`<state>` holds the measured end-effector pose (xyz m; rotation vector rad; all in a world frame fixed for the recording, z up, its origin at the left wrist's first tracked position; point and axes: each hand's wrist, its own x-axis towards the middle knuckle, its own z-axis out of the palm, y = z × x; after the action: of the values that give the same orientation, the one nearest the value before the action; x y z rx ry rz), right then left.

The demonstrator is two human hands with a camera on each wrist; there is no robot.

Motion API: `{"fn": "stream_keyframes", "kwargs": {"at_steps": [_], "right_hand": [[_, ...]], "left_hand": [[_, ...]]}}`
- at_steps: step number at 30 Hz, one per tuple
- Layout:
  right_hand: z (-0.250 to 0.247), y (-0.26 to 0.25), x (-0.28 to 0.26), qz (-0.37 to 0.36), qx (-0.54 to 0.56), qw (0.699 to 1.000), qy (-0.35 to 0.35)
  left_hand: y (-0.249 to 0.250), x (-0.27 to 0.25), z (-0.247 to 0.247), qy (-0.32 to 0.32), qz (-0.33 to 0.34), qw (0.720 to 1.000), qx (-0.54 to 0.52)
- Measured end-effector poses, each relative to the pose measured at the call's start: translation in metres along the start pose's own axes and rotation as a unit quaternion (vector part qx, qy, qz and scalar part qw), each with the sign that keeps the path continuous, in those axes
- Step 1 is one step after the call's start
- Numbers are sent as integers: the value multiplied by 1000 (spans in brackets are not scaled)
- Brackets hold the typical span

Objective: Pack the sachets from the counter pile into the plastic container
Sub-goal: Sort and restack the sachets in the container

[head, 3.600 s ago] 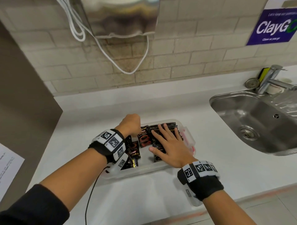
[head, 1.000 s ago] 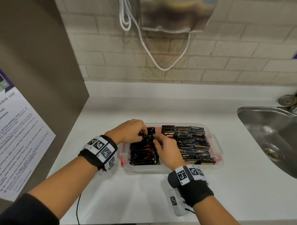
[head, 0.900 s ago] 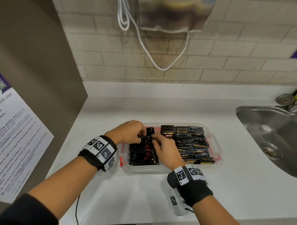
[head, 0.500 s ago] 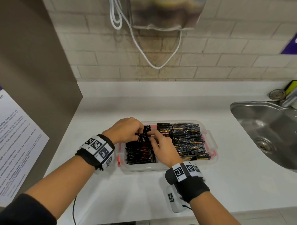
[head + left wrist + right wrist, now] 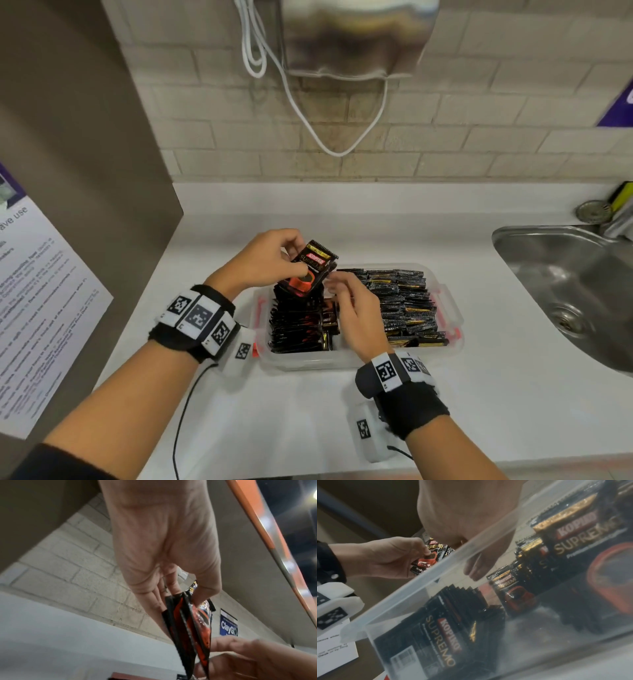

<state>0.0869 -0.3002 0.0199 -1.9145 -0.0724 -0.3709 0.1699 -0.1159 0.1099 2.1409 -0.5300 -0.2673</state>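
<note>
The left hand (image 5: 260, 260) pinches a small bunch of sachets (image 5: 310, 270) by one side, tilted, lower ends pointing down into the left row of the plastic container (image 5: 342, 359), directly beneath. The right hand (image 5: 356, 308), fingers loosely spread and holding nothing, hovers just beside the bunch's lower edge, nearer the row, likely ready to guide it in.

head view downward, wrist views close
</note>
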Motion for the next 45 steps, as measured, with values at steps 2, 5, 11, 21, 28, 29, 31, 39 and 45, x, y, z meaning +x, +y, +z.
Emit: {"fn": "stream_keyframes", "kwargs": {"at_steps": [2,5,11,21,28,29,31,39,45], "right_hand": [[-3,-5,-2,12,72,997,18],[-10,-12,-4,35,154,987,-13],[-31,-20,6,116,266,956,-35],[-70,-7,1,122,285,951,-9],[-86,-5,-3,108,254,961,0],[-88,-4,-2,108,254,961,3],[-91,-4,-2,111,250,962,9],[-107,5,2,124,246,958,75],[-116,20,4,120,233,957,126]], "left_hand": [[3,-1,10,15,-4,999,-52],[3,-2,33,36,-12,995,-95],[16,-4,64,20,-4,978,-209],[23,-1,87,-66,8,947,-315],[24,3,102,5,9,953,-302],[25,4,102,8,11,952,-305],[27,4,103,9,15,949,-313],[19,11,89,21,5,962,-271],[17,18,90,101,-59,991,-59]]}}
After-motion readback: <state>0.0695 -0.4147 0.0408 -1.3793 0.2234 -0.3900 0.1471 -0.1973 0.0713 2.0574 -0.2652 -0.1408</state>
